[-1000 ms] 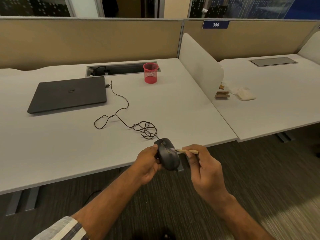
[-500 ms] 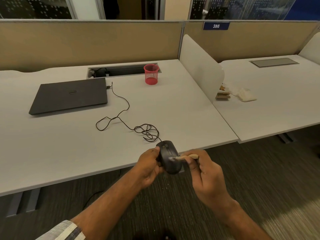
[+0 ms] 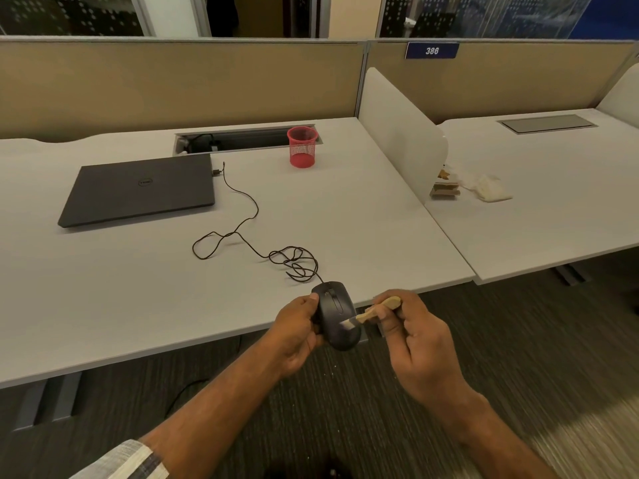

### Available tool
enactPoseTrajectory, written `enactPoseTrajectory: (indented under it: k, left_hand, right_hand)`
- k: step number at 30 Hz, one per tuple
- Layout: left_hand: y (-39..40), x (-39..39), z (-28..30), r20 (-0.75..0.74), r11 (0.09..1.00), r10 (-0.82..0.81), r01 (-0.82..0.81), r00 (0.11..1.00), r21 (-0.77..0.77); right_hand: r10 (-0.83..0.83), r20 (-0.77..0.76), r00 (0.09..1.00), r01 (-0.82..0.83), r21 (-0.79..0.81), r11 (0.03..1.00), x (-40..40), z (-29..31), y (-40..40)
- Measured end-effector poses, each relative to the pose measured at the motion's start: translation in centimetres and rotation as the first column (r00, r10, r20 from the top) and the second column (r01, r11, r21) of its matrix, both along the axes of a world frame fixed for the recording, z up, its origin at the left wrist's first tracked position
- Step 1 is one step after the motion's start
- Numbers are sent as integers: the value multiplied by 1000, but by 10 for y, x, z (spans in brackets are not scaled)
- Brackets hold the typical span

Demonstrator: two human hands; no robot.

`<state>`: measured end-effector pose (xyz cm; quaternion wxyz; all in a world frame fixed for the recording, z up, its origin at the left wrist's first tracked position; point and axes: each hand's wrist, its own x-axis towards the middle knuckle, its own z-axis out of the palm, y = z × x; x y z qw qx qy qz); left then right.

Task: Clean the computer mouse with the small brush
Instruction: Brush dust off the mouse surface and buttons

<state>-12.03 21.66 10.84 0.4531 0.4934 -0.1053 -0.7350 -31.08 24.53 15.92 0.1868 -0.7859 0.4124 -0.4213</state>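
My left hand [image 3: 296, 331] grips a black wired computer mouse [image 3: 335, 314] from its left side, holding it top side up just off the desk's front edge. My right hand [image 3: 420, 340] pinches a small brush with a pale wooden handle [image 3: 378, 310]. The brush's white bristles rest on the rear right part of the mouse's back. The mouse's thin black cable [image 3: 249, 236] trails in loops across the desk to the laptop.
A shut dark laptop [image 3: 138, 190] lies at the desk's left. A red mesh cup [image 3: 302, 146] stands by the cable tray [image 3: 242, 138]. A white divider panel [image 3: 401, 133] separates the neighbouring desk, where wrappers and a white cloth [image 3: 484, 186] lie. Grey carpet lies below.
The brush tip has moved down the mouse from its upper right side to its rear part. Both hands and the mouse have shifted slightly lower in view.
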Motion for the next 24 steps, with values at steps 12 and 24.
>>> enactPoseTrajectory:
  k: [12,24]
  left_hand:
    - [18,7,-5,-110,977,-202,193,973,-89]
    - [42,3,-11,17,957,-236,235,972,-170]
  right_hand:
    - [-42,59,997,39,56,998,-5,-1,0]
    - [-53,92,994,45,88,995,-8,12,0]
